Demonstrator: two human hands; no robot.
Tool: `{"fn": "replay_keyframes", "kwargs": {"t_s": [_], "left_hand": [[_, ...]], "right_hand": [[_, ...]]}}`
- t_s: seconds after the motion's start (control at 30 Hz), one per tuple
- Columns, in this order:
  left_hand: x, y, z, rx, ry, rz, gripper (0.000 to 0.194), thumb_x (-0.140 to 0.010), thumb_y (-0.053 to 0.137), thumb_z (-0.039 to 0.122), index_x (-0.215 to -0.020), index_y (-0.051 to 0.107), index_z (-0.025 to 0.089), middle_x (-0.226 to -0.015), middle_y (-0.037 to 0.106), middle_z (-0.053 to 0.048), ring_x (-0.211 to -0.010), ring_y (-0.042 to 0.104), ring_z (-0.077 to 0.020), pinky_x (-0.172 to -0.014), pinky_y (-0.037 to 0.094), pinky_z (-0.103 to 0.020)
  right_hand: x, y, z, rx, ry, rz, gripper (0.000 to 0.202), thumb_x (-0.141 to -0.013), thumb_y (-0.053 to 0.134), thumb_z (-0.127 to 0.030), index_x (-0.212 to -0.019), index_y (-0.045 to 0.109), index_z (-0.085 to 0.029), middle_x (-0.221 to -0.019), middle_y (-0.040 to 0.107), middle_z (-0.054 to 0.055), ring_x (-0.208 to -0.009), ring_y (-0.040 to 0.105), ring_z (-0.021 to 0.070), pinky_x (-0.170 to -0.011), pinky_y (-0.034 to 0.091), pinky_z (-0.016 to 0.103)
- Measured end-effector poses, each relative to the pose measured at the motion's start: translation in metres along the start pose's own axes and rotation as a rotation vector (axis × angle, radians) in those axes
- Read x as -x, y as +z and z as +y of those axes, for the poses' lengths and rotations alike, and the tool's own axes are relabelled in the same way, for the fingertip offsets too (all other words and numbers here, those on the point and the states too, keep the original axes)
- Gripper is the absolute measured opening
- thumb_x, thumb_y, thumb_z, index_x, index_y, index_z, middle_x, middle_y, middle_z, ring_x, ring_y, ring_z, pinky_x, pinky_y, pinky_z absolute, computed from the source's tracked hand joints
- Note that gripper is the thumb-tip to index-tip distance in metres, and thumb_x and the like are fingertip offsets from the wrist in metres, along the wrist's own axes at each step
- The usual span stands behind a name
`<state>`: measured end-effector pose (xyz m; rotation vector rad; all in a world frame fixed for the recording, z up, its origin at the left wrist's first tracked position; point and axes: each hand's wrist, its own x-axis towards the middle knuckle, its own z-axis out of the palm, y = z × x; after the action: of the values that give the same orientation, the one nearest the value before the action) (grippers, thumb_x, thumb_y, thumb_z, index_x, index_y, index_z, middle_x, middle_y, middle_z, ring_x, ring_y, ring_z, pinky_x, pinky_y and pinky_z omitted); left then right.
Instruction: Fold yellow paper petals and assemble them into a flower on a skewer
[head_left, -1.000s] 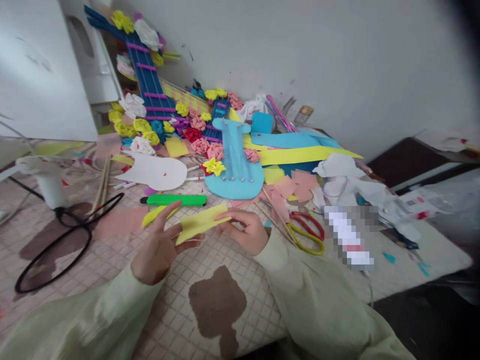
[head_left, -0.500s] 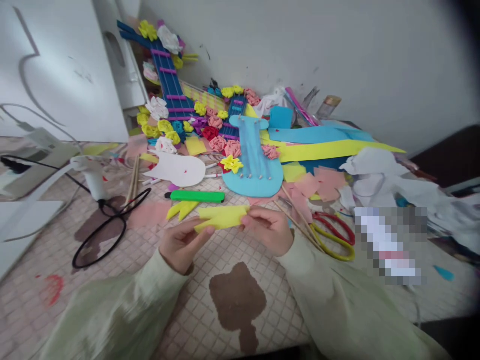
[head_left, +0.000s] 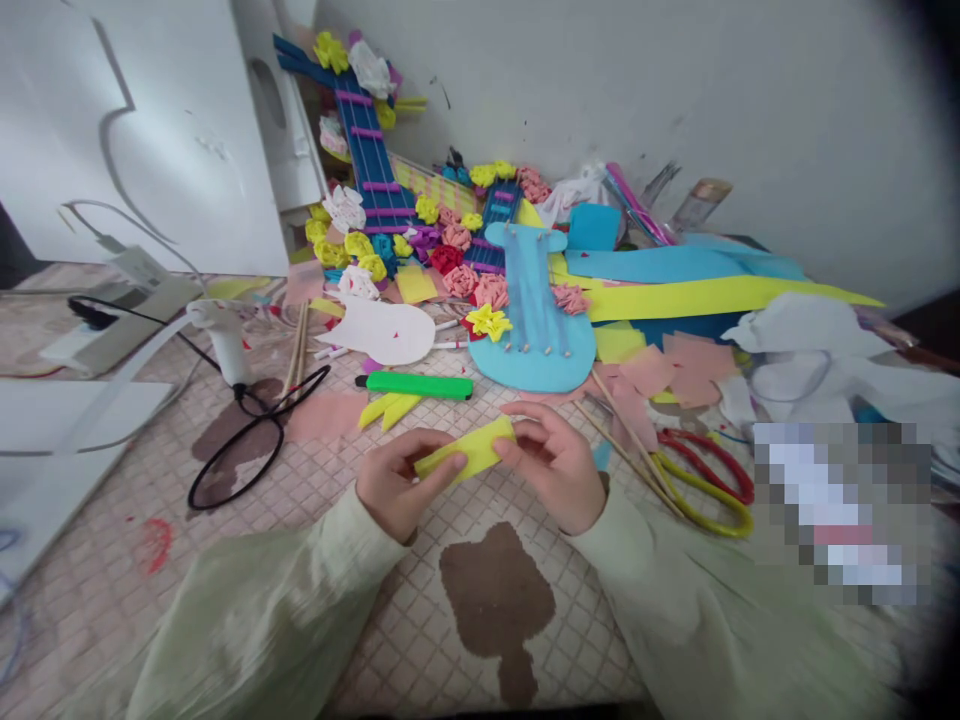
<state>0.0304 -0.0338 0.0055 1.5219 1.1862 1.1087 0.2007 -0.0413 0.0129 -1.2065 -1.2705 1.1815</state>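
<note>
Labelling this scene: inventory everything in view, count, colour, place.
Paper piece: 1, yellow, lower centre
Slim tool: 1, green, beyond it
Lyre cutout: 1, light blue, centre
Flat cutout: 1, white, centre left
Flowers: many, mixed, rear
Fretted necks: 2, dark blue, rear
Scissors: 1, red/yellow, right
Glue gun: 1, white, left
Power strip: 1, white, far left
Sticks: several, tan, left and right
Paper squares: several, pink, right
Remaining clutter: uncounted, mixed, around
Left hand: 1, green-sleeved, on paper
Right hand: 1, green-sleeved, on paper

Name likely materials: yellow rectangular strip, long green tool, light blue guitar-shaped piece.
Yellow strip: probably matte paper; thin, crisp edges.
Green tool: likely smooth plastic; evenly coloured, straight.
Blue piece: matte foam or card; flat cut outline fits either.
</note>
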Motion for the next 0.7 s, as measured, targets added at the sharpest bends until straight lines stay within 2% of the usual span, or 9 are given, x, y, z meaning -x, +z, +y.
{"fn": "replay_keyframes", "kwargs": {"t_s": [0.23,0.37,0.5,0.7], "left_hand": [[0.0051,0.0024,0.0050,0.046,-0.203,-0.005,0.020,-0.066,0.063,0.032,-0.071,0.066,0.014,-0.052,0.063,-0.002,-0.046,0.061,-0.0140,-0.042,0.048,-0.020],[0.0037,-0.0001,0.0032,-0.089,-0.157,-0.088,0.021,-0.067,0.061,0.035,-0.068,0.066,0.014,-0.053,0.063,-0.002,-0.044,0.057,-0.0117,-0.039,0.044,-0.017],[0.0020,-0.0006,0.0008,-0.150,-0.079,-0.192,0.021,-0.068,0.059,0.034,-0.074,0.067,0.015,-0.064,0.066,-0.003,-0.053,0.058,-0.0121,-0.046,0.045,-0.018],[0.0024,0.0015,0.0050,-0.092,-0.165,-0.212,0.021,-0.069,0.058,0.033,-0.064,0.067,0.015,-0.055,0.064,-0.002,-0.046,0.054,-0.0105,-0.039,0.038,-0.017]], "right_hand": [[-0.0002,-0.0012,-0.0002,-0.006,0.030,0.034,0.031,-0.068,0.062,-0.032,-0.095,0.055,-0.019,-0.075,0.064,0.003,-0.068,0.060,0.0140,-0.064,0.050,0.028],[0.0002,-0.0011,-0.0009,0.030,0.042,0.045,0.020,-0.068,0.061,-0.033,-0.081,0.059,-0.018,-0.074,0.064,0.003,-0.068,0.060,0.0141,-0.061,0.051,0.027],[0.0022,-0.0008,-0.0004,0.097,-0.006,0.007,0.017,-0.070,0.060,-0.031,-0.082,0.059,-0.019,-0.075,0.063,0.003,-0.069,0.059,0.0137,-0.061,0.050,0.026],[0.0042,-0.0001,0.0001,0.159,-0.033,-0.029,0.013,-0.071,0.058,-0.030,-0.079,0.059,-0.019,-0.074,0.062,0.002,-0.068,0.058,0.0140,-0.062,0.050,0.027]]}}
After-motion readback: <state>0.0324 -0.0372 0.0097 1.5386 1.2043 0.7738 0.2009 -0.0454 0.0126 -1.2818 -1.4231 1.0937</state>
